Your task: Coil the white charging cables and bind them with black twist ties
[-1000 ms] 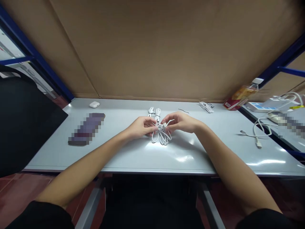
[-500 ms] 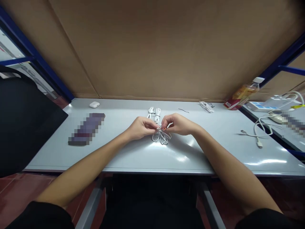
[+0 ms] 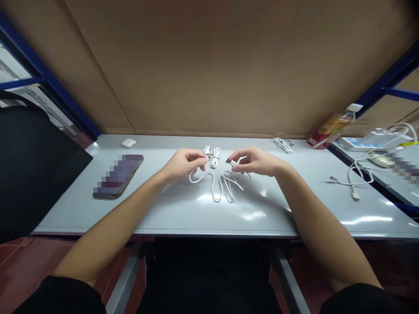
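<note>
**Uncoiling a white cable over the grey table**

The pale grey table (image 3: 183, 218) is carrying everything. The person's left hand (image 3: 183, 162) and right hand (image 3: 258, 160) are each pinching one end of a thin white charging cable (image 3: 218, 185), whose slack loops are lying on the table between and just below them. Judged step: spreading the cable out; next calls for drawing the ends apart without snagging. Two bundled white cables (image 3: 211, 153) are lying just behind the hands; a dark phone (image 3: 118, 175), a loose white cord (image 3: 353, 183) and a small white earbud case (image 3: 128, 142) are sitting well clear
</note>
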{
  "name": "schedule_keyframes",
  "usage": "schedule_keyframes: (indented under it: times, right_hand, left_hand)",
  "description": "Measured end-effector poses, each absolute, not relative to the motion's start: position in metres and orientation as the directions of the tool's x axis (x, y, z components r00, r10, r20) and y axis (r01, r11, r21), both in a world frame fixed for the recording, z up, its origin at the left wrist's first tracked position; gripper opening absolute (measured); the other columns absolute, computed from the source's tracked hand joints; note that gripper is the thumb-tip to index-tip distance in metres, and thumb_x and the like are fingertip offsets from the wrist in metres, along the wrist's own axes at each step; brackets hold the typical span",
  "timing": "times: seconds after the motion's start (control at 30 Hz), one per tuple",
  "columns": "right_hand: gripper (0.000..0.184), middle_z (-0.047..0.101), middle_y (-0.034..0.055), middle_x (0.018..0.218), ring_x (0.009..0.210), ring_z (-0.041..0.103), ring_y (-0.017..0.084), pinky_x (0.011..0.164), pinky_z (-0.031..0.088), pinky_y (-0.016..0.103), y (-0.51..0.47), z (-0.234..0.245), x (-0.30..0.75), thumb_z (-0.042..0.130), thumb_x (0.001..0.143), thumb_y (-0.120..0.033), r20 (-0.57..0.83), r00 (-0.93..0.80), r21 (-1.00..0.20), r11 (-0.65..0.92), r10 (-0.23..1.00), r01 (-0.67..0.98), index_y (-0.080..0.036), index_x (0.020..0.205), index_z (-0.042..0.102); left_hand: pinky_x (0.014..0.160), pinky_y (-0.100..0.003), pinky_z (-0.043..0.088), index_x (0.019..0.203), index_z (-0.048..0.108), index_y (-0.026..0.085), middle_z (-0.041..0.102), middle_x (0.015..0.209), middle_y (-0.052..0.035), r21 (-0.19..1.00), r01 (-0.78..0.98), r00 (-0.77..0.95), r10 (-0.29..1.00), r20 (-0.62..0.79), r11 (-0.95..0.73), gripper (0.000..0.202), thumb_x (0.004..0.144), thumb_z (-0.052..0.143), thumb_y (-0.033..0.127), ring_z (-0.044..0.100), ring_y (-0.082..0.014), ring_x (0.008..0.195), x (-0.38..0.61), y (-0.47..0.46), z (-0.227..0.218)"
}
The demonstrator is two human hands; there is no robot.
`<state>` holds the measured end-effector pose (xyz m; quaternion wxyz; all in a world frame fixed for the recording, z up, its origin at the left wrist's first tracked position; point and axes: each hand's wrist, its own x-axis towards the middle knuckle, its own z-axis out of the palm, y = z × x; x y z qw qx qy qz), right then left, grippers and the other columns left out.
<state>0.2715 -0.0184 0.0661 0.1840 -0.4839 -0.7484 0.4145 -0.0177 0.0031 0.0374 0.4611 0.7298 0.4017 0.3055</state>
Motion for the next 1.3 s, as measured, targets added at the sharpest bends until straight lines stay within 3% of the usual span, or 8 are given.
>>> schedule_keyframes:
  times: [0.07, 0.17, 0.37, 0.53, 0.73, 0.93, 1.1, 1.3]
  right_hand:
    - [0.043, 0.073, 0.0071, 0.118, 0.084, 0.066, 0.018, 0.064, 0.051, 0.029, -0.014, 0.068, 0.288, 0.08, 0.079, -0.046, -0.164, -0.436, -0.784, 0.151, 0.885, 0.602, -0.027, 0.117, 0.076]
    - [0.047, 0.071, 0.0068, 0.121, 0.083, 0.065, 0.018, 0.062, 0.05, 0.028, -0.008, 0.069, 0.309, 0.082, 0.078, -0.048, -0.208, -0.398, -0.748, 0.116, 0.894, 0.653, -0.031, 0.122, 0.075]
    - [0.048, 0.071, 0.0058, 0.109, 0.06, 0.059, 0.011, 0.064, 0.052, 0.033, -0.002, 0.068, 0.335, 0.086, 0.073, -0.046, -0.345, -0.304, -0.631, 0.02, 0.888, 0.775, -0.027, 0.116, 0.077]
    - [0.04, 0.074, 0.0056, 0.101, 0.074, 0.068, 0.018, 0.075, 0.057, 0.036, -0.003, 0.067, 0.34, 0.087, 0.071, -0.044, -0.403, -0.292, -0.663, -0.057, 0.867, 0.746, -0.025, 0.103, 0.074]
    - [0.034, 0.074, 0.0029, 0.084, 0.069, 0.065, 0.017, 0.069, 0.053, 0.032, -0.002, 0.061, 0.321, 0.087, 0.07, -0.043, -0.457, -0.419, -0.702, -0.028, 0.785, 0.712, -0.023, 0.088, 0.067]
    - [0.056, 0.074, -0.0012, 0.084, 0.069, 0.067, 0.017, 0.065, 0.05, 0.03, -0.005, 0.05, 0.286, 0.083, 0.076, -0.044, -0.464, -0.555, -0.725, 0.064, 0.69, 0.686, -0.029, 0.127, 0.066]
    - [0.037, 0.077, 0.0017, 0.084, 0.069, 0.07, 0.018, 0.063, 0.049, 0.029, -0.013, 0.049, 0.26, 0.083, 0.075, -0.044, -0.407, -0.533, -0.702, 0.12, 0.742, 0.702, -0.022, 0.101, 0.069]
    - [0.039, 0.074, 0.0013, 0.072, 0.063, 0.068, 0.018, 0.055, 0.044, 0.028, -0.015, 0.042, 0.249, 0.086, 0.07, -0.051, -0.313, -0.443, -0.688, 0.121, 0.841, 0.716, -0.022, 0.075, 0.06]
  left_hand:
    - [0.048, -0.024, 0.035, 0.078, 0.075, 0.017, 0.062, 0.065, -0.0018, 0.901, 0.358, 0.481, 0.876, 0.047, -0.245, 0.03, 0.089, 0.067, 0.043, 0.047, -0.0089, 0.052, -0.028, 0.008, 0.046]
    - [0.049, -0.026, 0.033, 0.083, 0.078, 0.019, 0.052, 0.058, 0.0001, 0.88, 0.431, 0.512, 0.857, -0.056, -0.2, 0.027, 0.087, 0.068, 0.043, 0.043, -0.0104, 0.052, -0.042, 0.016, 0.054]
    - [0.054, -0.027, 0.038, 0.092, 0.081, 0.02, 0.057, 0.067, -0.002, 0.841, 0.511, 0.563, 0.809, -0.17, -0.179, 0.031, 0.087, 0.068, 0.048, 0.044, -0.0111, 0.053, -0.063, 0.028, 0.054]
    - [0.059, -0.028, 0.042, 0.106, 0.082, 0.024, 0.06, 0.065, -0.0012, 0.794, 0.577, 0.559, 0.801, -0.213, -0.191, 0.034, 0.087, 0.067, 0.047, 0.053, -0.0147, 0.058, -0.071, 0.036, 0.048]
    - [0.06, -0.025, 0.045, 0.118, 0.079, 0.024, 0.07, 0.071, -0.0008, 0.772, 0.594, 0.614, 0.747, -0.254, -0.226, 0.041, 0.086, 0.068, 0.047, 0.061, -0.0145, 0.059, -0.06, 0.029, 0.04]
    - [0.057, -0.027, 0.049, 0.117, 0.075, 0.018, 0.075, 0.081, -0.004, 0.811, 0.564, 0.594, 0.759, -0.267, -0.156, 0.043, 0.08, 0.077, 0.041, 0.067, -0.0159, 0.057, -0.028, 0.007, 0.029]
    - [0.055, -0.027, 0.048, 0.089, 0.074, 0.018, 0.076, 0.077, -0.0053, 0.826, 0.506, 0.559, 0.823, -0.096, -0.247, 0.024, 0.083, 0.075, 0.041, 0.066, -0.0168, 0.061, -0.005, -0.008, 0.016]
    - [0.069, -0.03, 0.048, 0.095, 0.079, 0.02, 0.078, 0.09, -0.0052, 0.699, 0.531, 0.618, 0.784, 0.068, -0.479, 0.035, 0.091, 0.067, 0.053, 0.067, -0.019, 0.076, 0.003, -0.023, 0.024]
